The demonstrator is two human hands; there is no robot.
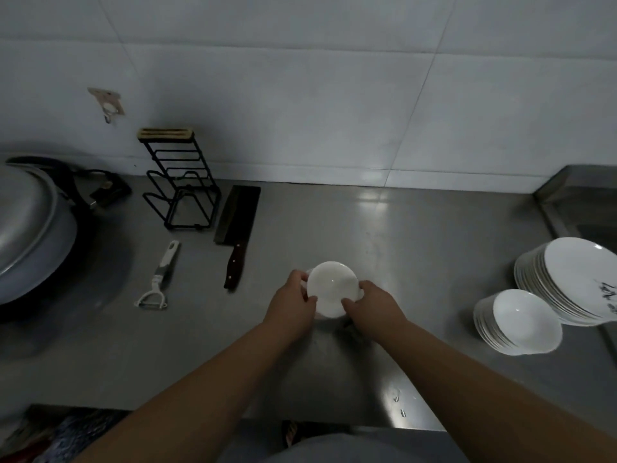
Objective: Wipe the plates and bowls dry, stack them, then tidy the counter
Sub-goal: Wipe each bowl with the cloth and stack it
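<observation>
A small white bowl (330, 287) is held over the middle of the steel counter (417, 248), its inside facing me. My left hand (293, 300) grips its left rim with the thumb on the inner edge. My right hand (370, 304) grips the right rim the same way. Whether a cloth lies behind the bowl is hidden. At the right stands a stack of white bowls (517, 324), and behind it a stack of white plates (567, 282).
A cleaver (237, 228) lies left of centre, with a white peeler (157, 282) further left. A black wire rack (182, 192) stands by the tiled wall. A large metal lid on a wok (30, 228) fills the far left. A sink edge (574, 208) is at far right.
</observation>
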